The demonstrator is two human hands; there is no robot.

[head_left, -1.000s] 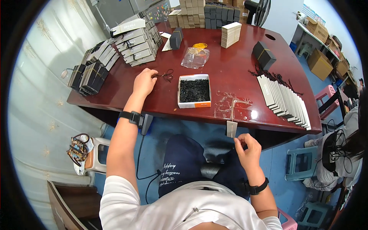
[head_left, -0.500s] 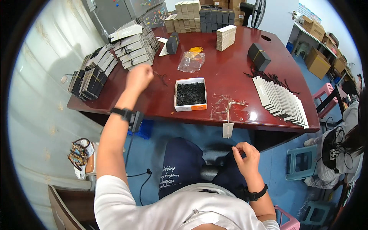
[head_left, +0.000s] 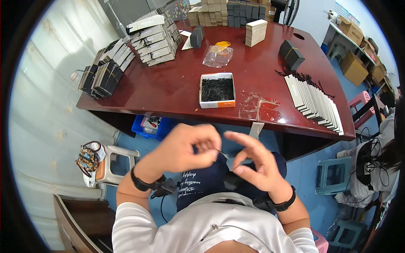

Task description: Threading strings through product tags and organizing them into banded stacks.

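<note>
Landmark: the white-and-orange box (head_left: pixel 217 105) of small black pieces, open, on the red-brown table (head_left: pixel 177 90).

Left hand (head_left: pixel 192 146): on the body side of the box and a little to its left, over the lap. Thumb and fingers are pinched together on a thin dark cord (head_left: pixel 222 152).

Right hand (head_left: pixel 257 163): on the body side of the box, to its right. Thumb and forefinger stand well apart; no object seen gripped in it.

Cord: on the body side of the box, between the hands. Its short visible length runs from the left fingertips toward the right hand, slanting slightly toward the body. Left hand is the nearer, in contact; right hand is just beside the free end. Cannot tell whether a right finger touches it.

Other positions, from the box: pale tag (head_left: pixel 255 130) at the table edge, body side and right; overlapping row of pale cards (head_left: pixel 313 105) well to the right, black tassels (head_left: pixel 310 80) along the row's far side; clear plastic bag (head_left: pixel 216 60) just beyond; stacked pale packs (head_left: pixel 154 44) beyond and left.
</note>
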